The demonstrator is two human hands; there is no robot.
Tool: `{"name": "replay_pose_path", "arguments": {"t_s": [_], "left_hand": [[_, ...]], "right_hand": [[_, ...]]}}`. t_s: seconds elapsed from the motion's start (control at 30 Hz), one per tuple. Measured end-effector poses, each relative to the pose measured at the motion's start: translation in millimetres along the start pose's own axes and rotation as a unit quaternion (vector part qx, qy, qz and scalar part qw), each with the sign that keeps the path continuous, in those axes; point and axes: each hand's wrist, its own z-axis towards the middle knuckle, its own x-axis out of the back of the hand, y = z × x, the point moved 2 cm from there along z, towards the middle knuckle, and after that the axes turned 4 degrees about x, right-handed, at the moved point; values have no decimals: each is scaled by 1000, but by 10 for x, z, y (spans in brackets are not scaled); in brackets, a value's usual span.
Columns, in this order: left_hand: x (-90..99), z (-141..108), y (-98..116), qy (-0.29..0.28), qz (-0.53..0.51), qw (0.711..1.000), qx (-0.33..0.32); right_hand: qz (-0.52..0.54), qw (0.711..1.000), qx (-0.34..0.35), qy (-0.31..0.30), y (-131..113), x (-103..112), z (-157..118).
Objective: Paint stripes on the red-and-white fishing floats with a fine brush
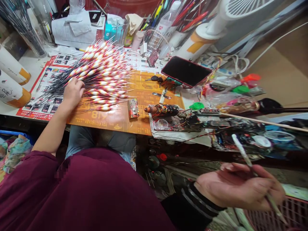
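A large pile of fishing floats point(103, 69), with white, yellow and red bodies and dark thin stems, lies on the left of the worktable. My left hand point(73, 91) rests on the near left side of the pile, its fingers closed around a float by the stem end; the fingertips are partly hidden. Low on the right, away from the tabletop, my right hand point(243, 186) is palm up. Between its fingers is a slim paintbrush point(243, 150), slanted, with a whitened upper end and its lower end sticking out below the hand.
A phone point(186, 71) stands tilted behind a paint-stained tool point(163, 109) and a small box point(133, 108). At the back are a plastic bottle point(166, 22) and a white fan point(211, 25). White cylinders point(12, 86) stand left; a basket point(293, 208) sits low right.
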Motion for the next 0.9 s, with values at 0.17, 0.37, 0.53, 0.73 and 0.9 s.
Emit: {"name": "replay_pose_path", "arguments": {"t_s": [0.17, 0.37, 0.53, 0.73, 0.9], "left_hand": [[-3, 393, -355, -3, 33, 994, 103], [21, 508, -440, 2, 3, 995, 97], [258, 369, -290, 26, -21, 996, 82], [373, 188, -258, 25, -24, 999, 32], [450, 49, -237, 53, -14, 998, 22]], "right_hand": [[8, 1000, -2, -1, 36, 59, 38], [-13, 1000, 7, -1, 26, 101, 72], [-3, 1000, 8, -15, 0, 72, 23], [-9, 1000, -5, -21, -30, 19, -26], [-14, 999, 6, -28, -51, 11, -33]]}}
